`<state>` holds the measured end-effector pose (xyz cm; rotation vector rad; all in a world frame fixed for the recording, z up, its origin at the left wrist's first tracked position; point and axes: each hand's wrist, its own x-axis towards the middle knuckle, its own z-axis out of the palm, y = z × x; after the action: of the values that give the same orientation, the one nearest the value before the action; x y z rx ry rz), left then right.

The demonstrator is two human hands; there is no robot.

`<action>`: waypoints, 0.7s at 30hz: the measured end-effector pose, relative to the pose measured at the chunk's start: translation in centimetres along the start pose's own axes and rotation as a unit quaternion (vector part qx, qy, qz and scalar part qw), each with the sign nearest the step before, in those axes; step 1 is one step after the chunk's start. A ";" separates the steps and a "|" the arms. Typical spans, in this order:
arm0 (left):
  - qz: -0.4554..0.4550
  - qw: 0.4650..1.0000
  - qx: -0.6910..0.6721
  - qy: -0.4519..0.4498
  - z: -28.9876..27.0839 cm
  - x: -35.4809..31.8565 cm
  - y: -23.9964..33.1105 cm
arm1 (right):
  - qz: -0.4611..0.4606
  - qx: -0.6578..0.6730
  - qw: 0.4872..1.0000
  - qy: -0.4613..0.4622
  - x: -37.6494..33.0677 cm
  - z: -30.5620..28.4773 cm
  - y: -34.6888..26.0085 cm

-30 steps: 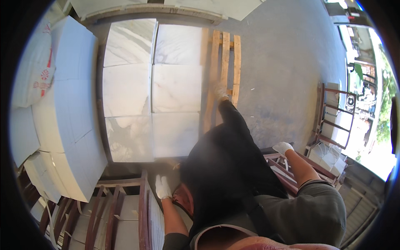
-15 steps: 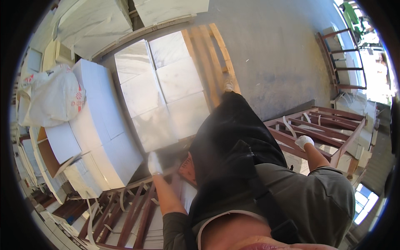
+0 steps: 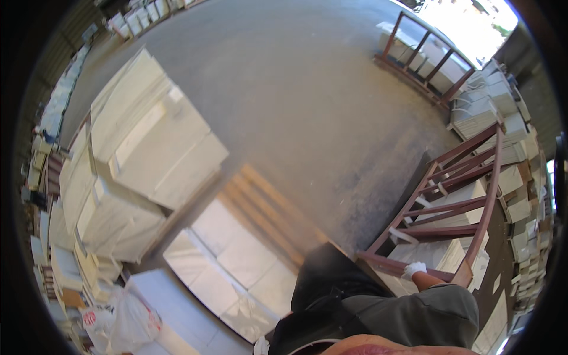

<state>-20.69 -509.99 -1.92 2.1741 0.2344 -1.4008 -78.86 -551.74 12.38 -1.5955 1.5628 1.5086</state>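
Our gloved right hand (image 3: 414,270) was at the near end rail of the red-brown metal rack (image 3: 444,231), on our right; we could not tell whether it grasped the rail. Our left hand (image 3: 260,346), partly cut off, was beside the near corner of the wooden pallet (image 3: 266,189), its grip unclear. Pale slabs (image 3: 247,260) covered the pallet's left side, leaving slats bare along its right edge.

The lower edge cuts off the left hand (image 3: 261,346). The right hand (image 3: 414,270) is too small to show how its fingers meet the metal frame (image 3: 444,231). Left of that hand, the pallet (image 3: 260,212) is blurred; far beyond, white bundles (image 3: 142,17) are too small to tell.
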 end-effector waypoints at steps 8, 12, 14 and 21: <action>0.111 0.992 -0.003 -0.055 7.4 4.2 31.8 | 0.101 0.144 0.983 -0.051 -2.9 -2.3 4.0; 0.132 0.988 0.017 -0.081 9.0 2.0 38.1 | 0.097 0.229 0.968 -0.026 -3.7 -3.5 4.0; 0.130 0.986 0.042 -0.096 9.3 2.0 40.7 | 0.102 0.274 0.956 -0.011 -3.8 -4.5 3.4; 0.134 0.972 0.136 -0.136 11.1 4.5 53.4 | 0.067 0.425 0.902 0.025 -1.7 -7.7 -1.9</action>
<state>-5.07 -561.36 8.94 2.0922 -0.3585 -1.6220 -73.80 -557.32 15.51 -1.0214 1.9946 0.6414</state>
